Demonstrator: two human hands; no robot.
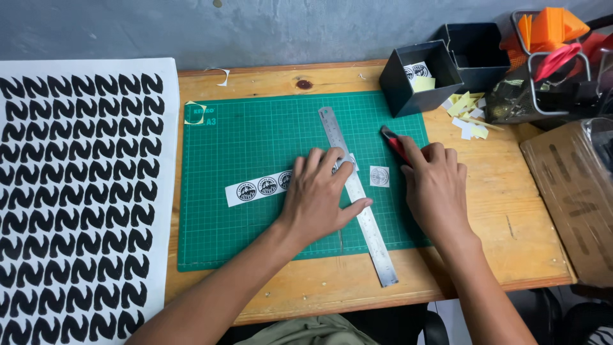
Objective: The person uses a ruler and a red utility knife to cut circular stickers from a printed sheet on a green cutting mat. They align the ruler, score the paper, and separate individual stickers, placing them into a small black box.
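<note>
Wooden table, green cutting mat, grey wall

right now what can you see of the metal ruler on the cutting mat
The metal ruler is a long, flat, silvery steel strip with fine graduations along its edges. It lies slanted across the green cutting mat, its near end past the mat onto the wooden table. The left hand presses it over the sticker strip; its middle is hidden.

Small craft workshop, green cutting mat on wooden bench, steel ruler, offcut boxes
</note>
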